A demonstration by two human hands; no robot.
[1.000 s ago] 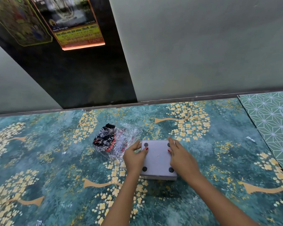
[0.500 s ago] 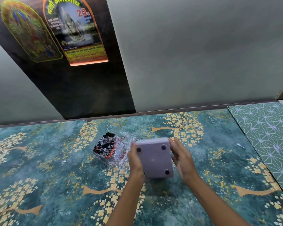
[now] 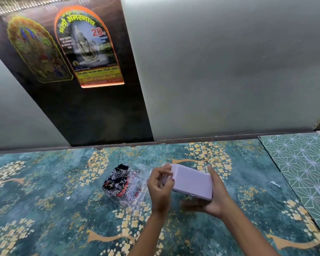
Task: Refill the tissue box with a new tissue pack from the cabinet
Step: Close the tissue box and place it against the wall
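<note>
**Box lifted over the teal surface**

A teal surface with gold blossoms runs below grey panels and a dark panel bearing two posters. Above it, the right hand cradles the lilac tissue box from beneath, tilted. The left hand pinches the box's left end, fingers curled on it. A crinkled clear wrapper lies just left.
</note>
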